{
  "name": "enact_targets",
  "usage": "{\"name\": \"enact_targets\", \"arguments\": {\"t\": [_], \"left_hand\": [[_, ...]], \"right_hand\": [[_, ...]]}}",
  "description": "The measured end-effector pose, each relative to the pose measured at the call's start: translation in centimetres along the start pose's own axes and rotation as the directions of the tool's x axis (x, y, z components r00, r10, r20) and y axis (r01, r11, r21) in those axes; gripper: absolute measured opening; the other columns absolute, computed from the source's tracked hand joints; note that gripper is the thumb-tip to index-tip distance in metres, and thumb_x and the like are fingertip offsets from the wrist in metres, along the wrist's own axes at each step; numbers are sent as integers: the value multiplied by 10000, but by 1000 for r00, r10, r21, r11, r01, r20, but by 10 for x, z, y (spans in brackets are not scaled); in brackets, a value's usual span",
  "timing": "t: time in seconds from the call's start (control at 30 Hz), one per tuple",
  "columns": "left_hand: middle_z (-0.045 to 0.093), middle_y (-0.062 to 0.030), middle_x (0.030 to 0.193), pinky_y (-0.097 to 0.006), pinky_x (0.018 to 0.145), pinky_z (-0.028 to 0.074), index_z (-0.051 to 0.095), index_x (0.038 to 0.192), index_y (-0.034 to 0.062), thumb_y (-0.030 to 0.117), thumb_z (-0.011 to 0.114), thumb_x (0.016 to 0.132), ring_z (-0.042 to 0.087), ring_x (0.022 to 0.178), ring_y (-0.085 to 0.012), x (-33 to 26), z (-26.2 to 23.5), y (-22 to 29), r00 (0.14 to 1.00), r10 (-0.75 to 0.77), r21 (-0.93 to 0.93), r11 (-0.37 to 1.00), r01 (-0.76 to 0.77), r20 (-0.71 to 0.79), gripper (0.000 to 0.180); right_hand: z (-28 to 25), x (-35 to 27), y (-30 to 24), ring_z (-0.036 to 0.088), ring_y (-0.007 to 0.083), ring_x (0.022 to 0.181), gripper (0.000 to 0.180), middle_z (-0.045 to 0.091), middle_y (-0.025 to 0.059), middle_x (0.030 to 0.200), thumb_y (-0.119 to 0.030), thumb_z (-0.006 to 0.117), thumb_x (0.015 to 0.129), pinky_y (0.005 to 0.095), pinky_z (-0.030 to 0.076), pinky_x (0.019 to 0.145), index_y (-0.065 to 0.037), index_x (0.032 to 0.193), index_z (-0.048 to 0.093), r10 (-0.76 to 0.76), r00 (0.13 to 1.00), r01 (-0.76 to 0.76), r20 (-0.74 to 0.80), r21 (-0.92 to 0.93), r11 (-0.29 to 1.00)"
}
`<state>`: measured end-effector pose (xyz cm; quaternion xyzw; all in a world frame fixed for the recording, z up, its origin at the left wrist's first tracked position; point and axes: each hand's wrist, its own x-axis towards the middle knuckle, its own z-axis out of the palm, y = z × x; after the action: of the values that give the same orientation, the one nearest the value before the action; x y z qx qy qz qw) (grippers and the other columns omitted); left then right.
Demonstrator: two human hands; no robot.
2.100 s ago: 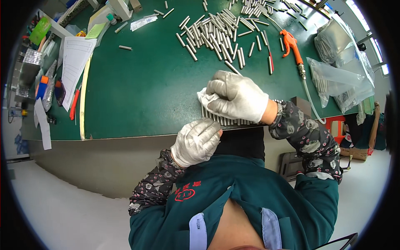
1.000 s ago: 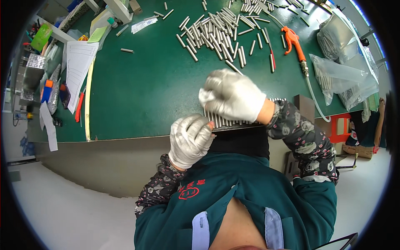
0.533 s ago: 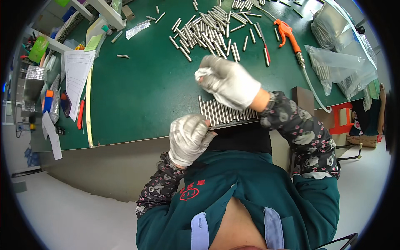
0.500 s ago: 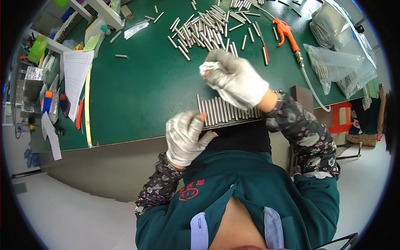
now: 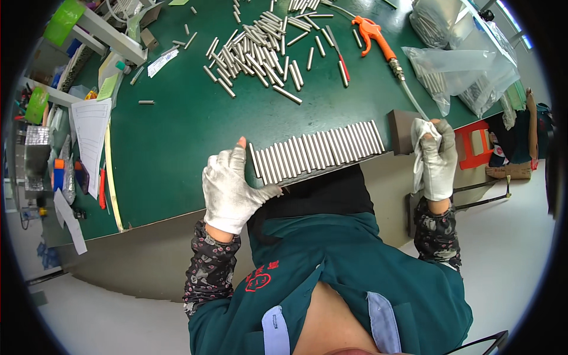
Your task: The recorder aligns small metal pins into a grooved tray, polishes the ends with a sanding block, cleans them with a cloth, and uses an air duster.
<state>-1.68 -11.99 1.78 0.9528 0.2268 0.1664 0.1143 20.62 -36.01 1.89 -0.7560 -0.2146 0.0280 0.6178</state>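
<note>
A row of slim metal pins lies side by side along the near edge of the green table. Beneath them, a dark base shows as a thin strip at the front. My left hand, in a white glove, rests against the row's left end with index finger and thumb spread apart. To the right of the row, my gloved right hand is closed on a crumpled white cloth. A brown block stands between the row and this hand.
A heap of loose pins lies farther back. Behind the right hand are an orange air gun with its hose and clear bags of pins. A red-handled tool lies nearby. Papers cover the left side; an orange stool stands right.
My right hand has swung from above the row out to the right with the cloth, uncovering the pins. My left hand's fingers have spread at the row's left end. The view has shifted.
</note>
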Motion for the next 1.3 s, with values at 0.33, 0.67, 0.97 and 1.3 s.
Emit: {"name": "enact_targets", "arguments": {"t": [0.33,0.67,0.97,1.3], "left_hand": [[582,-106,875,-408,723,455,593,1025,43,353,855,473,540,817,-302,3,3,-2,998,49,37,998,-48,-30,685],[409,-152,1370,-442,1073,274,479,1253,7,439,773,557,345,1306,-312,54,-4,28,806,506,-114,861,-496,307,870],[419,-144,1361,-464,1103,213,451,1281,-6,441,773,586,344,1307,-281,64,24,39,732,557,-167,826,-539,393,887],[398,-138,1387,-486,1101,218,403,1330,24,425,808,533,340,1315,-309,63,23,38,726,549,-197,833,-517,414,980]], "right_hand": [[19,33,35,552,250,730,333,561,117,790,-321,646,851,340,448,668,-4,916,566,-468,882,433,50,-476,765],[52,23,-23,573,292,843,260,600,99,887,-173,727,708,396,472,695,-63,925,638,-536,722,682,437,-322,656],[66,16,-24,567,259,805,146,606,37,789,-136,688,669,386,423,676,-108,802,634,-355,336,787,872,-53,614],[54,15,-40,585,248,816,104,619,45,807,-144,582,705,365,448,720,-111,799,610,-148,202,866,968,-106,489]]}}
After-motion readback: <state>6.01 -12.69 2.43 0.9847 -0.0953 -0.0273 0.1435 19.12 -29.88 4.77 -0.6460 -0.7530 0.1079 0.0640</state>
